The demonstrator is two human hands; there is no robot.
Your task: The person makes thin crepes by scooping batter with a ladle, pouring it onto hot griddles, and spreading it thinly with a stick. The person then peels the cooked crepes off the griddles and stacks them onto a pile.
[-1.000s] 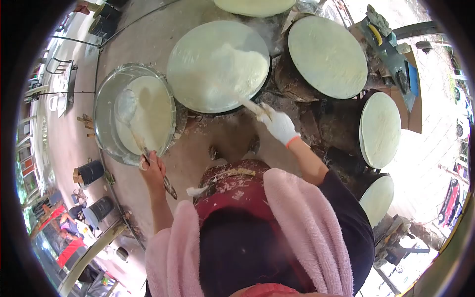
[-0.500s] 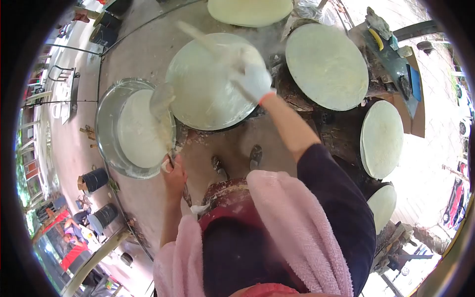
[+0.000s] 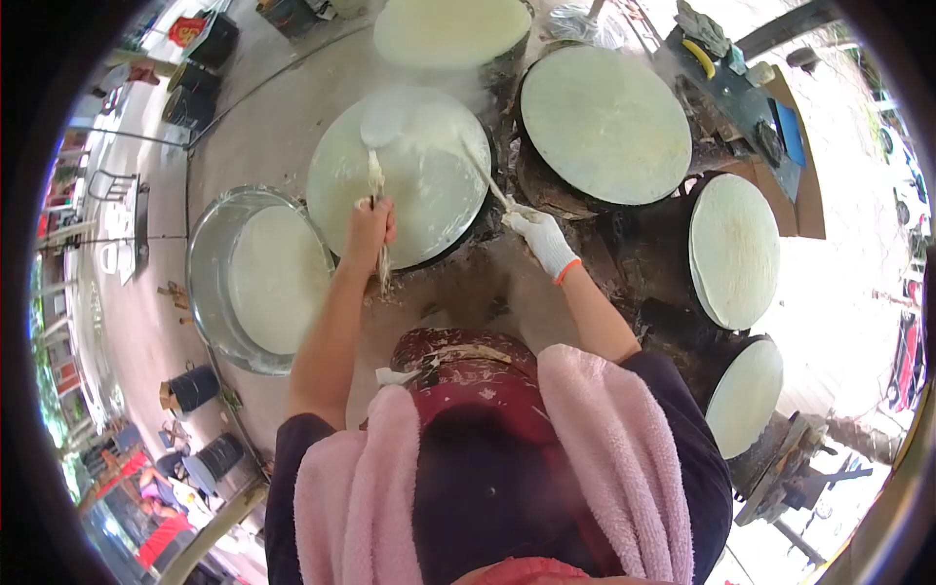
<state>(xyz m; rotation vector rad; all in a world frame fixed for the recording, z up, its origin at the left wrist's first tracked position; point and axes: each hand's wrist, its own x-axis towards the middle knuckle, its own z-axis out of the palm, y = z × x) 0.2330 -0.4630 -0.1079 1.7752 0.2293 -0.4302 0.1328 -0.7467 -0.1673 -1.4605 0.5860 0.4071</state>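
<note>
My bare left hand [image 3: 370, 232] is closed round the handle of a ladle [image 3: 382, 122], whose round head is over the upper part of a large round griddle [image 3: 405, 200]. Pale batter coats this griddle, and steam blurs its top edge. My right hand, in a white glove with an orange cuff [image 3: 542, 241], grips a thin wooden spreader [image 3: 482, 172] at the griddle's right side. The spreader's far end reaches over the batter and is partly blurred. Left of the griddle stands a wide metal basin [image 3: 208, 283] holding pale batter [image 3: 278, 278].
More batter-coated griddles stand at the top [image 3: 448, 31], upper right [image 3: 604, 125], right [image 3: 733, 252] and lower right [image 3: 745, 398]. A cluttered metal bench [image 3: 741, 107] is at the upper right. Black buckets [image 3: 195, 388] stand on the left. People are far off at lower left.
The ladle has moved from the basin to over the near griddle with my left hand. My right hand swept up over the griddle, then came back to its right edge with the spreader.
</note>
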